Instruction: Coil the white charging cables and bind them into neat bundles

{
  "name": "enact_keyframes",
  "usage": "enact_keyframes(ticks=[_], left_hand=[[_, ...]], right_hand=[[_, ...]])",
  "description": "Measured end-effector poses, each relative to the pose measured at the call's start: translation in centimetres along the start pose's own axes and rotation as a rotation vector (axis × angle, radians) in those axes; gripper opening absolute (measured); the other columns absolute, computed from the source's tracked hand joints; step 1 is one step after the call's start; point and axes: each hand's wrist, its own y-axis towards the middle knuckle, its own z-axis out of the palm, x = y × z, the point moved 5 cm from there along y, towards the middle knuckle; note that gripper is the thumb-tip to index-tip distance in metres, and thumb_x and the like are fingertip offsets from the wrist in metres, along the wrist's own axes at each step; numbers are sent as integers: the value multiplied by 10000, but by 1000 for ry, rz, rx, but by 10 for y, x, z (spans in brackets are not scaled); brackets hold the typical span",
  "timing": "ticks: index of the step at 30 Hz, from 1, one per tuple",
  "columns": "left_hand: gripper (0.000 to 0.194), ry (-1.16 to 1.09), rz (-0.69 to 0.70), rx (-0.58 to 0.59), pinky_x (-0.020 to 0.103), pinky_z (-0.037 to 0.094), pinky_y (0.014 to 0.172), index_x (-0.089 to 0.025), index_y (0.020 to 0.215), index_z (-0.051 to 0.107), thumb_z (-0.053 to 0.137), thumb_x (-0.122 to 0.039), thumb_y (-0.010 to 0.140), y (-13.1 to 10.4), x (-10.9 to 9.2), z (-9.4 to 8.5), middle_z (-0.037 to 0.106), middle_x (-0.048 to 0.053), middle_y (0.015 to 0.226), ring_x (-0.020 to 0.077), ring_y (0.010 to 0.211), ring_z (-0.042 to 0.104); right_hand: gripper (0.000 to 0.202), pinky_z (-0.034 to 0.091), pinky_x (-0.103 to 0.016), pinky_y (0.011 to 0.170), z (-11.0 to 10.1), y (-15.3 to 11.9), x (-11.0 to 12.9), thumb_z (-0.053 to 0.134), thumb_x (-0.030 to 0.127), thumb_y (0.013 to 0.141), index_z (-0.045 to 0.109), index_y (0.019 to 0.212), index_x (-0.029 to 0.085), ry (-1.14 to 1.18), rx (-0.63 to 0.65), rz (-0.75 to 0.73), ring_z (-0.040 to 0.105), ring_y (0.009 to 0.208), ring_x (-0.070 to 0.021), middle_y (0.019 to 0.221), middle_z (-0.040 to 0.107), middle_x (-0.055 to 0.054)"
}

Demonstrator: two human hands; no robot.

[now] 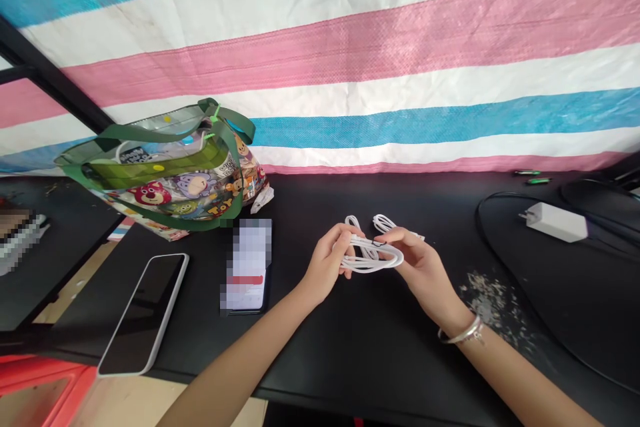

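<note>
A coiled white cable (373,267) is held up just above the black table, between my two hands. My left hand (325,263) grips its left end, thumb on top and fingers curled beneath. My right hand (425,270), with a silver bracelet at the wrist, is closed at the coil's right end. Its fingertips are by a small dark tie (379,243) on the strands; whether they pinch the tie or the cable itself is hard to see. Behind my right fingers lies another white cable bundle (384,221), partly hidden.
Left of my hands lie a lit phone (249,267) and a dark-screened, white-edged phone (145,313). A green-handled cartoon bag (200,180) stands behind them. To the right are grey crumbs (493,300), a white power adapter (557,221) and black cords (505,273). Striped sheeting (375,80) hangs behind.
</note>
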Motion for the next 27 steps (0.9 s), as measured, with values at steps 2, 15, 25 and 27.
enact_keyframes(ticks=[2, 15, 25, 27], left_hand=[[472, 34, -7, -17, 194, 271, 399, -179, 814, 530, 434, -642, 807, -1, 0, 0, 372, -92, 481, 56, 367, 362], [394, 122, 51, -154, 191, 312, 401, -178, 852, 578, 426, -542, 858, -7, -7, -2, 380, -76, 493, 65, 389, 378], [287, 302, 176, -103, 196, 407, 482, -192, 919, 656, 421, -355, 901, -10, -13, 0, 564, -17, 620, 96, 498, 494], [257, 367, 263, -96, 221, 464, 584, -194, 917, 679, 451, -311, 896, -10, -18, 0, 652, 24, 768, 124, 619, 570]], right_hand=[[369, 546, -347, 686, 0, -1, 1, 715, 598, 656, 654, 725, 241, -52, -30, -68, 647, 705, -195, 734, 671, -30], [251, 558, -363, 696, 4, -5, -1, 694, 473, 737, 615, 804, 244, -174, -64, -148, 661, 742, -210, 796, 689, -39], [339, 516, -315, 576, 2, -3, 3, 653, 579, 729, 561, 738, 253, -191, -89, -115, 619, 631, -191, 669, 625, -6], [360, 511, -307, 581, 2, -2, 2, 649, 599, 723, 566, 743, 250, -167, -72, -97, 614, 631, -184, 688, 631, -8]])
